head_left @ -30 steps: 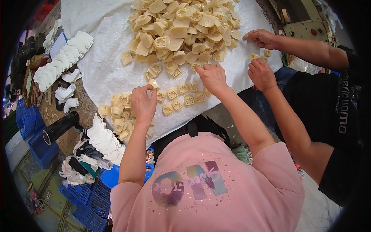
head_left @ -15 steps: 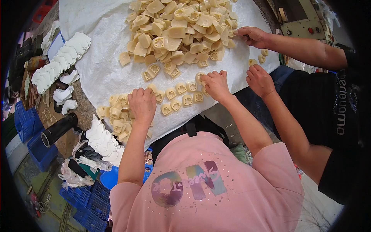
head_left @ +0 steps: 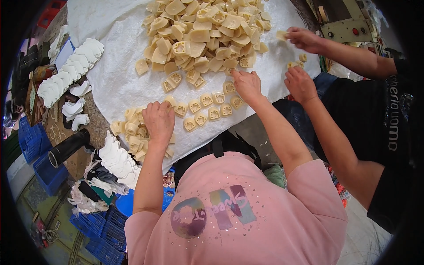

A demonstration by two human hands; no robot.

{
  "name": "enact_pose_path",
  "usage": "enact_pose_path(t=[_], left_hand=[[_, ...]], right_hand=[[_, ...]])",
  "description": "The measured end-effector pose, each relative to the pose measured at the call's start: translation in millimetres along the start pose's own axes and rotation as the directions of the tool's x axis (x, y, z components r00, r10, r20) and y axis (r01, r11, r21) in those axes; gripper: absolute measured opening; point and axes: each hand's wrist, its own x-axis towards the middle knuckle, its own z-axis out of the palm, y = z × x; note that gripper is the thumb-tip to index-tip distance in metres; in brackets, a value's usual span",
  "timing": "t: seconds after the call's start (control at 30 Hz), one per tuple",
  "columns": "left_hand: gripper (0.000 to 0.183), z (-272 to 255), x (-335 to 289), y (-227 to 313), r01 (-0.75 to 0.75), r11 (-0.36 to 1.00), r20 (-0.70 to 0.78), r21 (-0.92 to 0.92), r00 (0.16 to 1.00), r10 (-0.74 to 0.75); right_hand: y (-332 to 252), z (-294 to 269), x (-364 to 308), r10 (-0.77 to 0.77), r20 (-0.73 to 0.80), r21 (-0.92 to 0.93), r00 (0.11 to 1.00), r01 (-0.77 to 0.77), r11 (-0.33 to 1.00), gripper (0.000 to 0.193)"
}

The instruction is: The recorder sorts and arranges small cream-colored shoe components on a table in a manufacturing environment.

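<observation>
Cream moulded plastic pieces, rounded at one end with holes in the base, lie in a large heap (head_left: 201, 36) on a white woven sheet (head_left: 119, 48). Nearer me, several stand in two slanting rows (head_left: 214, 113), holes up. At the rows' left end, my left hand (head_left: 159, 123) is closed, with its fingertips on a cream piece (head_left: 170, 100). Beneath and beside it is a smaller cluster (head_left: 132, 128) of pieces. My right hand (head_left: 248, 88) reaches to the heap's near edge, fingers bent and apart, the index touching or close to a piece; its fingertips are partly hidden.
At right, a co-worker's far hand (head_left: 304, 39) holds a cream piece; their near hand (head_left: 301, 84) is by a few others. Stacked white pieces (head_left: 73, 68), a black cylinder (head_left: 68, 148) and blue crates (head_left: 48, 172) are at left. A control panel (head_left: 346, 32) stands far right.
My right hand has left the right end of the rows and moved up to the heap's edge. My left hand has shifted slightly left. The co-worker's far hand has drawn a piece from the heap.
</observation>
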Motion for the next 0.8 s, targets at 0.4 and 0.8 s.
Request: enact_pose_path(t=[0.4, 0.8], left_hand=[[0.019, -2.4, -5.3, 4.3, 0.013, 0.999, -0.022, -0.051, 1.0, -0.014], [0.018, -7.7, -3.7, 1.1, 0.019, 0.998, -0.047, -0.058, 0.999, -0.022]], right_hand=[[6.6, -9.3, -22.1, 0.242, 0.153, 0.079, 0.958, -0.256, 0.963, 0.024], [26.9, -25.4, -10.3, 0.522, 0.028, 0.465, 0.853, -0.473, 0.748, 0.036]])
